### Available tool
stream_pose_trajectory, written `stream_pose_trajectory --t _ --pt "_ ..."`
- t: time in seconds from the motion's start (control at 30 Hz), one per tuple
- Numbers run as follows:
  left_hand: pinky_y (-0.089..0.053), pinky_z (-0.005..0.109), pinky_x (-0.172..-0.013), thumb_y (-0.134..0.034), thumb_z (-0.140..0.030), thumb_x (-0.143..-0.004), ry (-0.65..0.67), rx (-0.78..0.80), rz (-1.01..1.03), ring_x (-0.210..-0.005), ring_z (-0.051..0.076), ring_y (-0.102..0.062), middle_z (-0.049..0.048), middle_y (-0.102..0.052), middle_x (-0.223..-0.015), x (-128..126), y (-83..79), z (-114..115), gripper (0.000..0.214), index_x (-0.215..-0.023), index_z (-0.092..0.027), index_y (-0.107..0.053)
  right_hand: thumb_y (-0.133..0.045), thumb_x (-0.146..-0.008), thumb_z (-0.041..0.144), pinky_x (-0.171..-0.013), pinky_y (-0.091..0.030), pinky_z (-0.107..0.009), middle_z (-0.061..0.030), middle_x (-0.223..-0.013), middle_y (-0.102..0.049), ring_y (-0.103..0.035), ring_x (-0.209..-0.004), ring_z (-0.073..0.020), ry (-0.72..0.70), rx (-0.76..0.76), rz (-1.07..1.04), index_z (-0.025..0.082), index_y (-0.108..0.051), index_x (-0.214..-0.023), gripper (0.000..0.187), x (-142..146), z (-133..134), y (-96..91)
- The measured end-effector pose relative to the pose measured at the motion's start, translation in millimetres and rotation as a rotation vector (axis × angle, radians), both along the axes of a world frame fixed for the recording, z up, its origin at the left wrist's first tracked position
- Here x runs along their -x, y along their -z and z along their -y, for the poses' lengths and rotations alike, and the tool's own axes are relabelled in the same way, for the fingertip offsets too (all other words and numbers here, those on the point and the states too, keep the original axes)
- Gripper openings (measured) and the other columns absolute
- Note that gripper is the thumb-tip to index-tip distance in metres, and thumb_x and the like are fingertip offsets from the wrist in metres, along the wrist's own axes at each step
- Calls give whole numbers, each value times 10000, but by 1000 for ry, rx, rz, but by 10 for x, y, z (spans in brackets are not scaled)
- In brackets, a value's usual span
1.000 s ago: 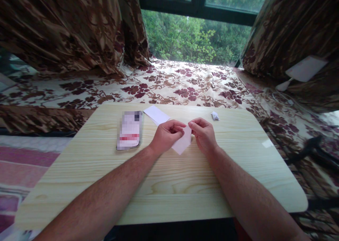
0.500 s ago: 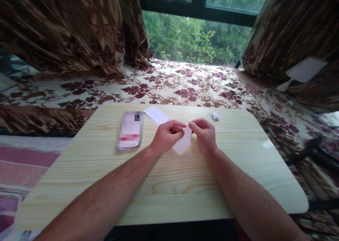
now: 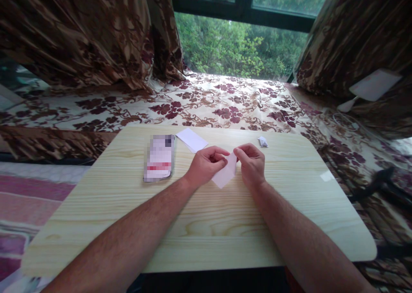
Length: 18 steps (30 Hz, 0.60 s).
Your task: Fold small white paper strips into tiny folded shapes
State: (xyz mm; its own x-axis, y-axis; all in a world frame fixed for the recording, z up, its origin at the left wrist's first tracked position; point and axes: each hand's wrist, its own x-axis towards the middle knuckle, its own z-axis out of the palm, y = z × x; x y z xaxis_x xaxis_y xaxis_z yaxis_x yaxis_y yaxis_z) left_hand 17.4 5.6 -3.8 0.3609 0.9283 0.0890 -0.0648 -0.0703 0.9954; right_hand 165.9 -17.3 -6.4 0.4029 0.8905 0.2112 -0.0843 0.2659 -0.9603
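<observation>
Both my hands pinch one small white paper (image 3: 224, 176) above the middle of a light wooden table (image 3: 206, 224). My left hand (image 3: 203, 166) is curled, fingertips closed on the paper's upper left edge. My right hand (image 3: 252, 163) is closed on its upper right corner. The paper's lower point hangs between my wrists, just over the tabletop. Another white paper sheet (image 3: 192, 139) lies flat behind my left hand. A phone (image 3: 159, 157) lies face up to the left of it.
A small crumpled white scrap (image 3: 263, 141) sits near the table's far edge on the right. Beyond the table is a floral-covered ledge (image 3: 206, 102) under a window, with patterned curtains (image 3: 80, 31) on both sides. A white device with a cable (image 3: 370, 89) rests at the right.
The hands have stayed in place; my fingers worked the paper's top edge slightly and the paper tilted a little. The camera shifted marginally.
</observation>
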Motion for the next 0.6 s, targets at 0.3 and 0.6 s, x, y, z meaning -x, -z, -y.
stream_pose_trajectory --t 0.3,0.6 --pt "-396 184 -482 -731 -218 -675 -85 13 -8 -525 88 -558 -11 -669 -636 8 1 -11 233 -897 -148 -714 -716 -777 402 -533 -430 -262 -1 -615 -631 -540 -547 -127 -153 79 77 171 -695 -734 236 -42 -14 19" --pt "-401 188 -475 -726 -230 -685 -86 8 1 -516 90 -565 -15 -668 -632 3 -33 6 243 -916 -154 -719 -706 -792 430 -500 -382 -256 11 -566 -599 -495 -510 -117 -117 85 171 179 -654 -656 290 -27 7 31"
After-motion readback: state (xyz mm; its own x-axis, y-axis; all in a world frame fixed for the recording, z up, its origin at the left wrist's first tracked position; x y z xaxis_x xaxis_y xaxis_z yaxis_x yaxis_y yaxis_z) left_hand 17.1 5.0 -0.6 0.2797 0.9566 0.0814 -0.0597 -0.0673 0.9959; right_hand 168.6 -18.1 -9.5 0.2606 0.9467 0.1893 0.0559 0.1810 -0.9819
